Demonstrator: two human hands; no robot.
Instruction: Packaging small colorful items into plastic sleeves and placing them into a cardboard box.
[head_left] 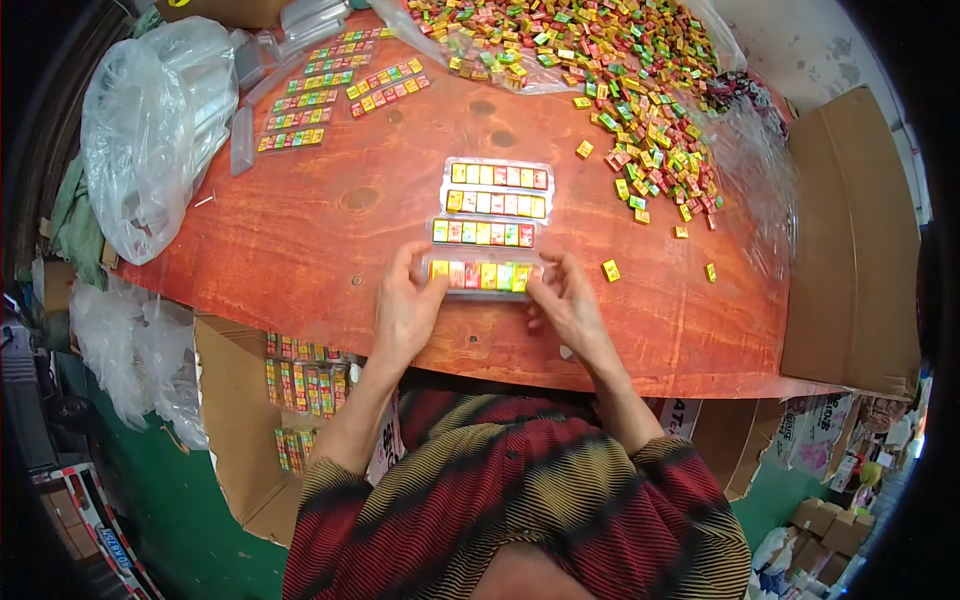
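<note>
Red, yellow and black striped top

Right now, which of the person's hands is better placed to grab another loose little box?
Probably the right hand: the nearest loose yellow box lies close by, on that side. The left hand is at the opposite end of the front tray, farther away.

Knotted reddish wooden table, green floor at lower left, pale stained wall at upper right
</note>
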